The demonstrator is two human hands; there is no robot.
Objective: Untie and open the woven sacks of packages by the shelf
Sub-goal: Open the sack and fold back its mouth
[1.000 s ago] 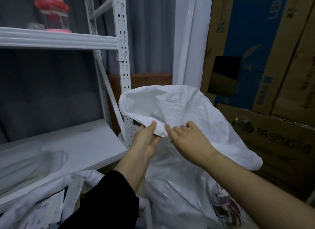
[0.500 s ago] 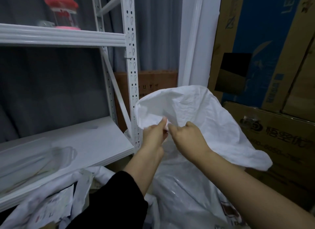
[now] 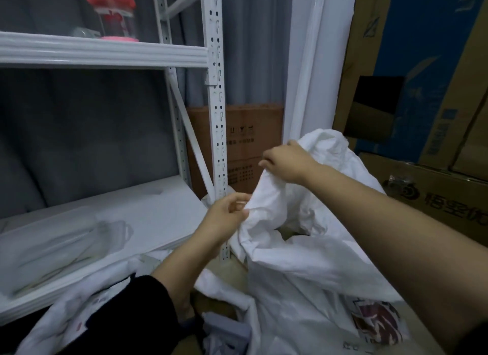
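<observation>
While both hands grip the mouth of the white woven sack [image 3: 303, 249], the sack stands on the floor just right of the white metal shelf [image 3: 105, 52], its top edge touching the shelf's upright post [image 3: 217, 117]. The left hand [image 3: 227, 217] pinches the near rim of the cloth between thumb and fingers, low and close to the post. The right hand [image 3: 287, 163] is closed on the far rim, held higher, so the mouth gapes between the two and a dark opening shows inside. A red and dark print [image 3: 375, 320] marks the sack's lower side. Brown cardboard boxes [image 3: 435, 204] stand right behind it. A pink bottle [image 3: 112, 13] sits on the upper shelf board, and another white sack [image 3: 66, 323] lies at lower left under the black sleeve [image 3: 126, 320].
</observation>
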